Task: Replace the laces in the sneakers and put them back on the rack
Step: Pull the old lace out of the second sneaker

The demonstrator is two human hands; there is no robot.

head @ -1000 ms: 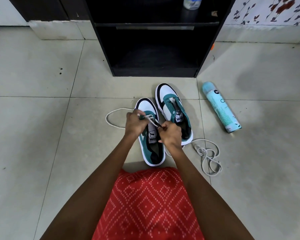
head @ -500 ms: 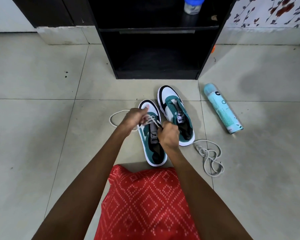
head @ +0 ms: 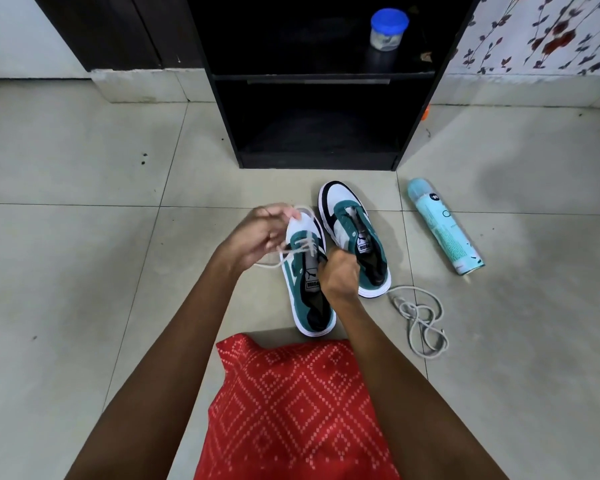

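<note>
On the tiled floor (head: 84, 271) before the rack (head: 222, 116), my left grip (head: 257, 237) and right grip (head: 338, 275) each clamp the lace (head: 303, 249) on one sneaker (head: 317, 317).

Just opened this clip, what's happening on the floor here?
A person on the tiled floor is threading a white lace through the nearer sneaker. The left hand pinches the lace pulled out near the toe; the right hand grips it at the eyelets beside the tongue. Only the front eyelets are laced. The second sneaker stands alongside with no lace, and a loose lace lies coiled on the floor to its right. Neither sneaker is on the black rack yet.
</note>
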